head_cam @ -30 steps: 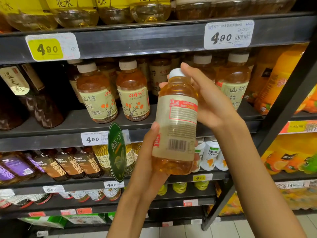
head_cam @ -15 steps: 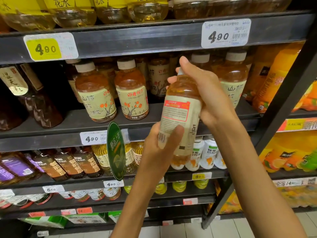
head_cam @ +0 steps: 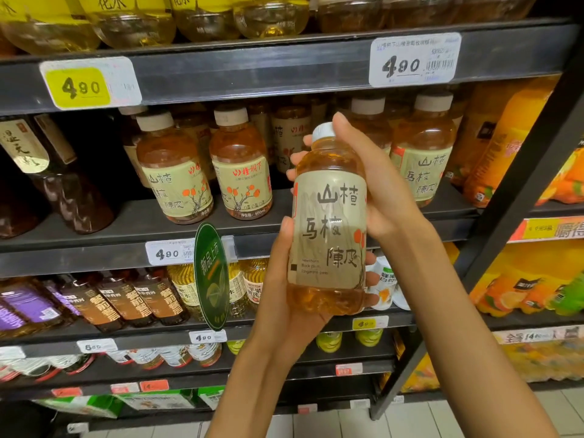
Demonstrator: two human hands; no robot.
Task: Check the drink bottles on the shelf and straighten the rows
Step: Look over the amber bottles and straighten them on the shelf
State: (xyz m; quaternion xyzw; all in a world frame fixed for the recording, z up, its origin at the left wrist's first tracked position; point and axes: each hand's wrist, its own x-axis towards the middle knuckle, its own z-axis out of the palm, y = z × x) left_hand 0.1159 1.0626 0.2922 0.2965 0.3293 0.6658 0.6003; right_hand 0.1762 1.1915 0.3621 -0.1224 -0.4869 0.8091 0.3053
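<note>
My left fingers (head_cam: 370, 300) wrap under and behind the base of the amber bottle (head_cam: 328, 222), tips showing past its right edge, thumb lying up the left side of the label. Left hand (head_cam: 284, 289) cups the bottom, gripping it. My right hand (head_cam: 379, 188) holds the upper half from behind: index finger up against the white cap (head_cam: 323, 131), other fingertips poking out at the bottle's left shoulder, palm against the right side. Both hands curl round the same bottle.

Bottle is upright, slightly tilted, held in the air in front of the middle shelf (head_cam: 221, 229), off the row. Its beige label faces me, big dark characters, small orange fruit print at right edge.

On that shelf, two matching bottles (head_cam: 205, 175) stand left of my hands, side by side, labels turned slightly different ways. Another matching one (head_cam: 423, 153) stands right of my hands, more behind them in the dark. Dark brown bottles (head_cam: 57, 172) at far left.

Price tag 4.90 in yellow (head_cam: 79, 86) on the upper shelf edge at left, white 4.90 tag (head_cam: 414, 60) at right. Green oval sign (head_cam: 211, 276) hangs off the middle shelf edge. Yellow-labelled bottles (head_cam: 142, 20) sit on the top shelf. Orange juice bottles (head_cam: 512, 140) sit in the next bay right.
</note>
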